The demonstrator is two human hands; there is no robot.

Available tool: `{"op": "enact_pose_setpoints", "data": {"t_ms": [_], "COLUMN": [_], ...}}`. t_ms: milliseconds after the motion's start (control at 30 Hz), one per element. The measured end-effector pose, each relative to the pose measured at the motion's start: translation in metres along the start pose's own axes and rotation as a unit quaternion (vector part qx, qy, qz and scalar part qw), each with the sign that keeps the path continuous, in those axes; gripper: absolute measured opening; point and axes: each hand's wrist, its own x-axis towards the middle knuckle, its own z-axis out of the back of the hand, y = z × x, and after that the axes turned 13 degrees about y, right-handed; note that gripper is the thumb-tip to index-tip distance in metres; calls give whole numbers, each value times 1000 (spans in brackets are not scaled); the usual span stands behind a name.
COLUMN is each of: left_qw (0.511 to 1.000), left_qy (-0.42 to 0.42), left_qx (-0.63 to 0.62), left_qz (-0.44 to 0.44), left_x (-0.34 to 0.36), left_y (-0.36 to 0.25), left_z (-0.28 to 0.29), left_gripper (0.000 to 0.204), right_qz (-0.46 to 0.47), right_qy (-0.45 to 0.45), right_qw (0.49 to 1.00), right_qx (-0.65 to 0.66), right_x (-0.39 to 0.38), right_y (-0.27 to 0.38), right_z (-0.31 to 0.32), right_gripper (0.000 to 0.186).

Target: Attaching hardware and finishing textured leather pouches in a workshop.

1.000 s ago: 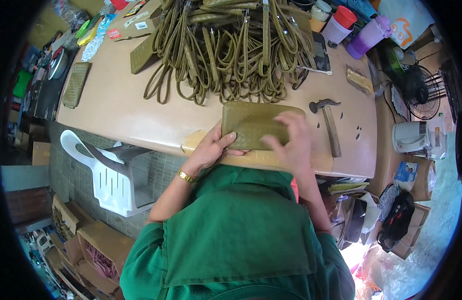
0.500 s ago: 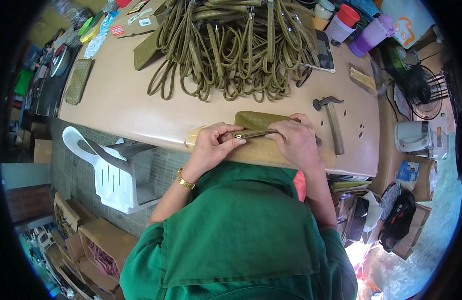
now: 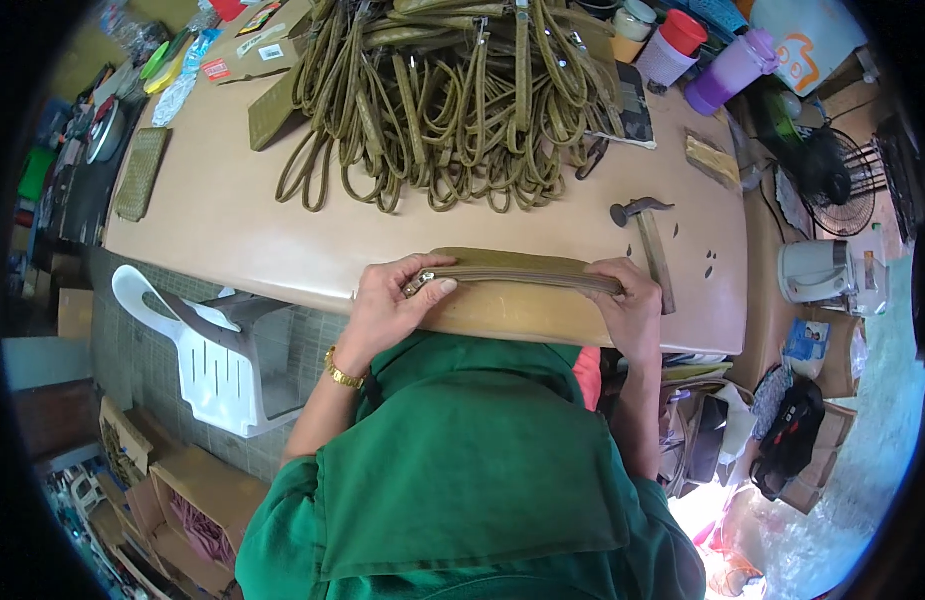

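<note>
An olive-green zippered pouch [image 3: 513,262] lies at the table's front edge, with its zipper side toward me. My left hand [image 3: 393,305] pinches the left end of it, thumb and fingers by the metal zipper pull [image 3: 423,282]. At the other end, my right hand [image 3: 628,305] grips the zipper edge between thumb and fingers. The zipper runs nearly straight between both hands. Beneath it, a tan, shiny board or sheet [image 3: 518,312] lies along the table edge.
A large heap of olive straps and pouches [image 3: 433,110] covers the far middle of the table [image 3: 213,215]. A hammer [image 3: 653,245] lies to the right, near small dark pieces. Another olive pouch [image 3: 141,175] rests far left. A white plastic chair [image 3: 218,360] stands left of the table.
My right hand has moved right along the zipper, away from my left hand, and more of the zipper shows between them. The whole view has shifted slightly.
</note>
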Motion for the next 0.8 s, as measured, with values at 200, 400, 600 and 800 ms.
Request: {"op": "enact_pose_setpoints", "data": {"t_ms": [200, 400, 600, 800], "left_qw": [999, 991, 979, 982], "left_qy": [-17, 10, 38, 29], "left_qx": [-48, -130, -196, -175], "left_qz": [13, 29, 50, 72], "left_x": [-1, 0, 3, 6], "left_y": [5, 0, 2, 3], "left_z": [-7, -10, -5, -2], "left_gripper": [31, 27, 25, 22], "right_qz": [104, 46, 46, 53], "right_qy": [26, 19, 12, 2], "right_qw": [993, 995, 993, 991], "right_qx": [41, 92, 110, 123], "right_x": [-7, -9, -9, -8], "right_y": [-10, -7, -15, -7], "right_z": [9, 4, 1, -2], "right_gripper": [31, 31, 32, 28]}}
